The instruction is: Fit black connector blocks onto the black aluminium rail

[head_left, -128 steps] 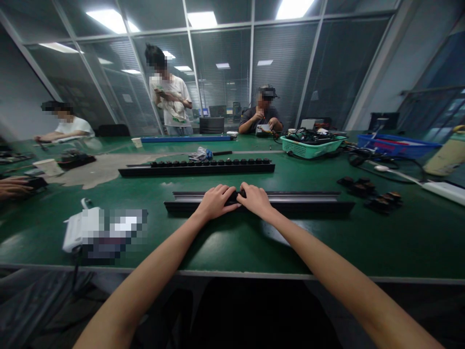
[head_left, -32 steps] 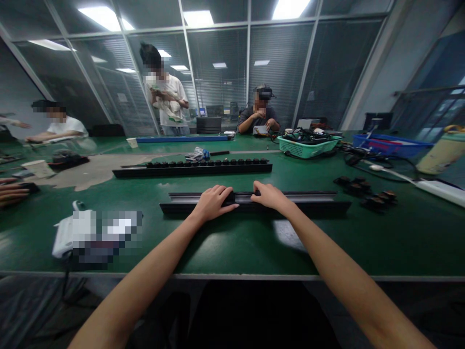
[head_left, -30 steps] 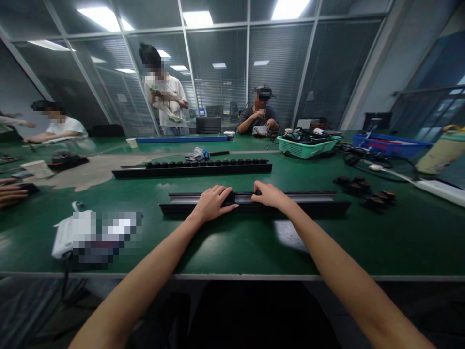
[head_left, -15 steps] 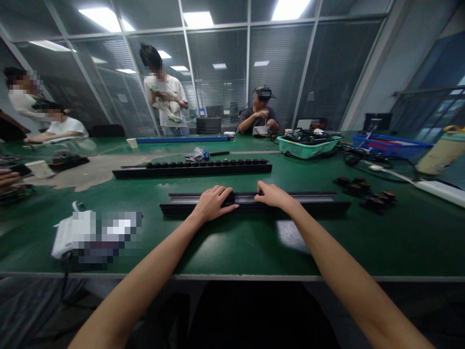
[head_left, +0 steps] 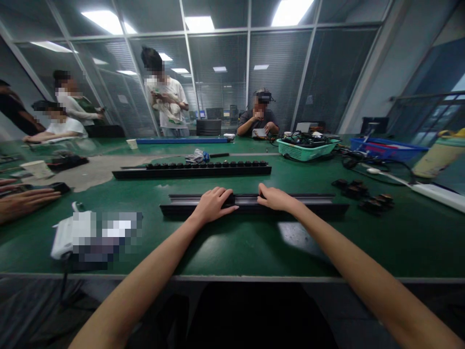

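Black metal rail laid lengthwise near the front edge of the counter, left hand and right hand curled over it, set apart, grip not discernible, dark part half hidden under the left hand, white device at left obscured by pixelation

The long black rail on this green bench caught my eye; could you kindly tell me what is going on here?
A person's left hand and right hand rest on a long black metal rail lying on the green workbench, with the fingers curled over its top. Beyond it lies a second rail with a row of black parts along it. Small black pieces sit in clusters to the right. Across the bench, a seated co-worker is near a teal basket of cables.
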